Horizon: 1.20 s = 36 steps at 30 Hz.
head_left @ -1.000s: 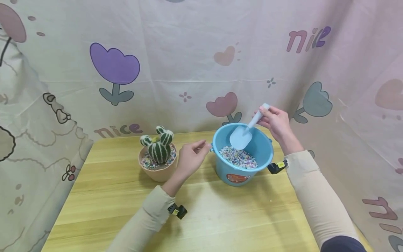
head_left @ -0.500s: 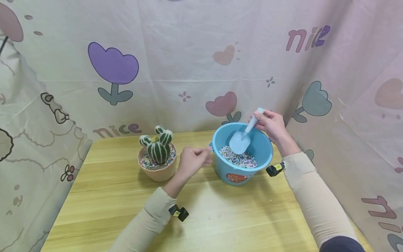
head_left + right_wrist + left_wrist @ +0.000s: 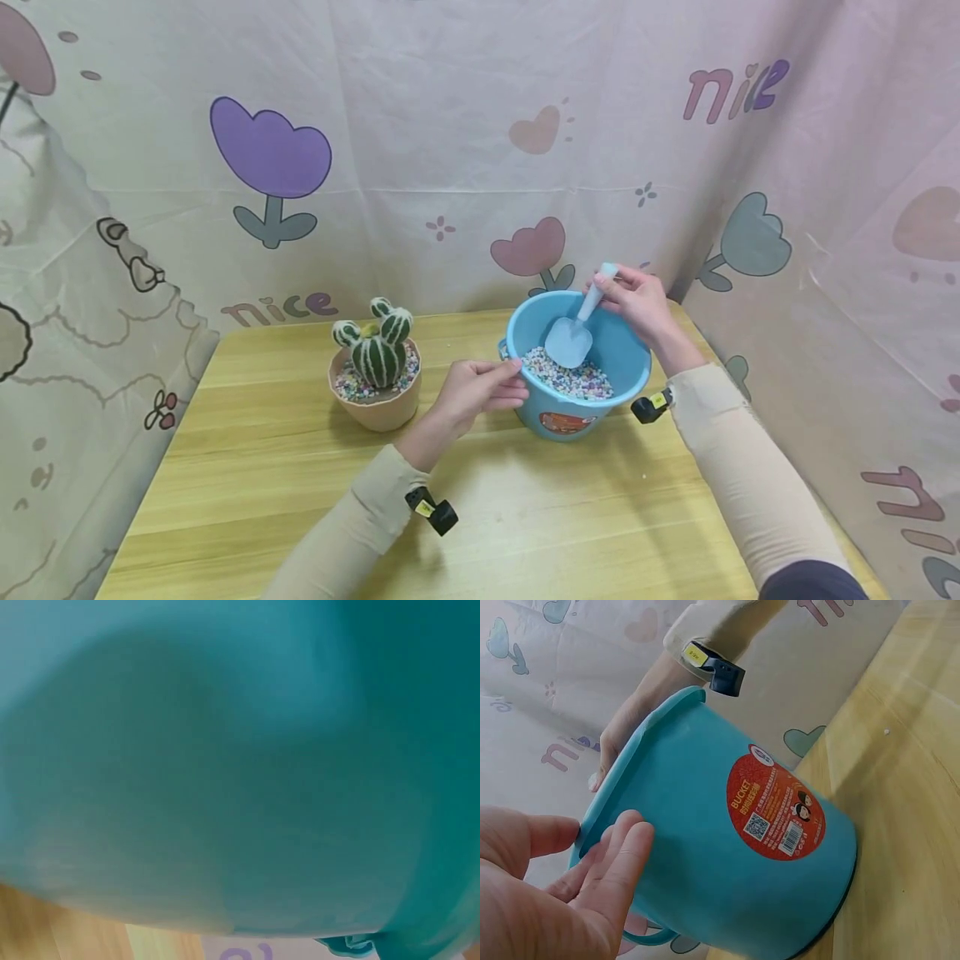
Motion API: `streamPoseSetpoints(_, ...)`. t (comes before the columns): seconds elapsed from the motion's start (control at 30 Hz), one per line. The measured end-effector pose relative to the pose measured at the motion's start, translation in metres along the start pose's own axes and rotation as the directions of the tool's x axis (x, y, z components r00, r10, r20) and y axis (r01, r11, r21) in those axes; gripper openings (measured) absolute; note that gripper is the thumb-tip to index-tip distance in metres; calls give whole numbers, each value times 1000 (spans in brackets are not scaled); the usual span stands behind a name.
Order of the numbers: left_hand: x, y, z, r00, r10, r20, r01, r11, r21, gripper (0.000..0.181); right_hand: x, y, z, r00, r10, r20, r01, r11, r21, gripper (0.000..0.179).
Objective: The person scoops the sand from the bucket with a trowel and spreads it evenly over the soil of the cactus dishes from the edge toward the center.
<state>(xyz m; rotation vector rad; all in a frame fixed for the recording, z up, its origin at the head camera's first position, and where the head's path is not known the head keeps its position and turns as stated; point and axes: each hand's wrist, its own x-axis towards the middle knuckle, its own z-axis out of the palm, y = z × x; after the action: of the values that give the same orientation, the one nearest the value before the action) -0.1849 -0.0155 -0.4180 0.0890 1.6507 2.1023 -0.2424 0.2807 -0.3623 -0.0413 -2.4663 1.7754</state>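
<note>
A light-blue toy shovel is held by its handle in my right hand, its blade down inside the blue bucket over a bed of small multicoloured pebbles. My left hand is at the bucket's near-left rim. In the left wrist view, the thumb meets the rim edge while the fingers lie along the outer wall, pinching the rim. The bucket's outer wall fills most of the right wrist view, where neither the right hand nor the shovel shows.
A peach pot with a striped toy cactus in similar pebbles stands left of the bucket on the wooden table. A printed curtain hangs close behind. One tiny pale pebble lies right of the bucket.
My right hand has come down and left, lowering the shovel deeper into the bucket. My left hand has moved right from beside the bucket's side lug onto its rim.
</note>
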Motion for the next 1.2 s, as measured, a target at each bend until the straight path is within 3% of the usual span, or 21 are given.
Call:
streamPoseSetpoints(0.23, 1, 0, 1, 1000, -11, -6, 11, 999, -44, 29, 2, 3, 4, 994, -93, 52, 93, 996, -12, 42)
streamPoseSetpoints(0.43, 2, 2, 2, 999, -35, -1, 35, 996, -78, 28, 3, 7, 4, 990, -120, 77, 124, 991, -45, 40)
streamPoseSetpoints(0.63, 3, 1, -1, 1000, -17, 18, 18, 999, -47, 29, 4, 13, 4, 988, -102, 113, 110, 992, -66, 40)
streamPoseSetpoints(1.0, 10, -9, -9, 992, 87, 95, -90, 996, 30, 29, 7, 16, 14, 987, -60, 149, 78, 990, -118, 40)
streamPoseSetpoints(1.2, 11, -10, -9, 990, 106, 98, -109, 994, 25, 29, 6, 16, 20, 982, 25, 188, -4, 994, -113, 43)
